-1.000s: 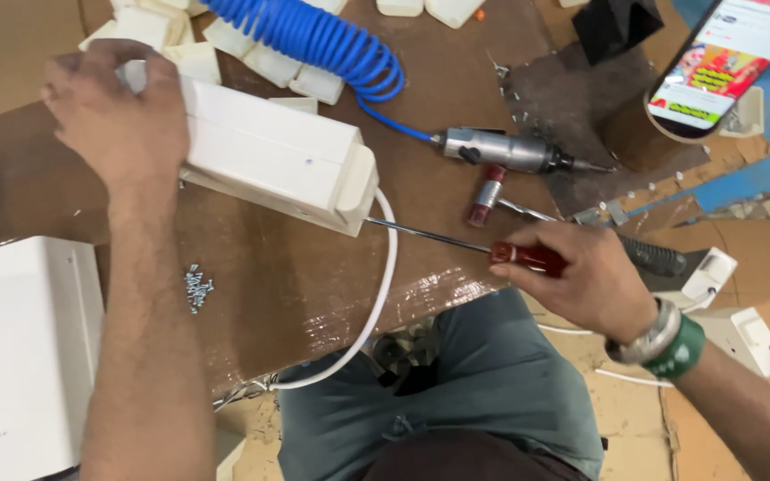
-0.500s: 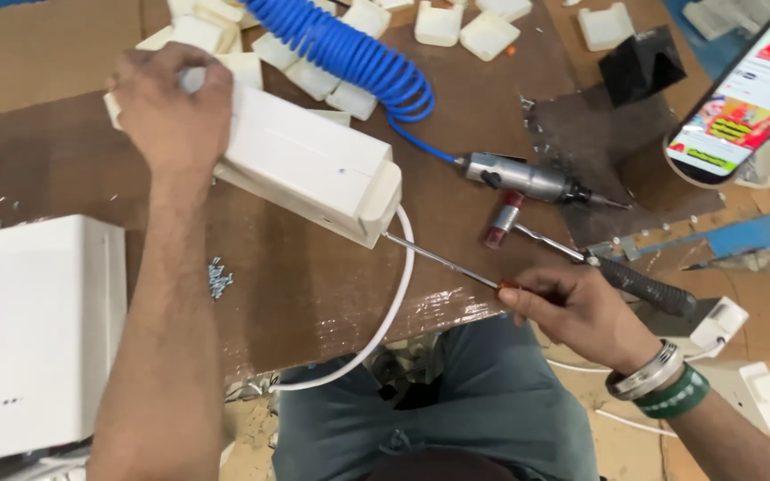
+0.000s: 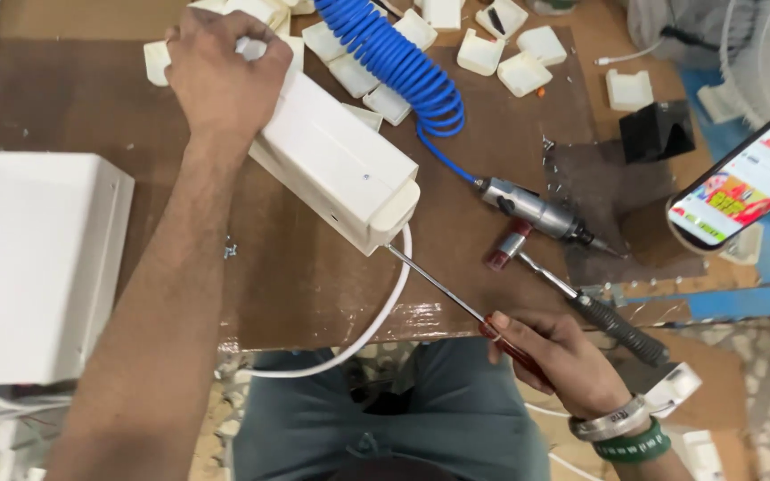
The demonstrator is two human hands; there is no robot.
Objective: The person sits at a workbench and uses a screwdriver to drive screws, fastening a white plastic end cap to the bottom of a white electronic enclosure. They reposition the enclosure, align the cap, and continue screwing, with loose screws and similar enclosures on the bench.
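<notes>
Left hand (image 3: 225, 76) clamped over the far end of a long cream plastic housing (image 3: 336, 165), pinning it slantwise on the brown cardboard-topped bench (image 3: 64, 107). Right hand (image 3: 563, 361) closed round the red handle of a long-shafted screwdriver (image 3: 456, 298); its tip sits at the housing's near end, just beside the white cable (image 3: 376, 316) that exits there. Near the right hand: a small black-handled hammer (image 3: 581, 298) and a metal air tool (image 3: 532, 209) on a blue coiled hose (image 3: 403, 62). Small white plastic caps (image 3: 528, 71) scattered beyond.
</notes>
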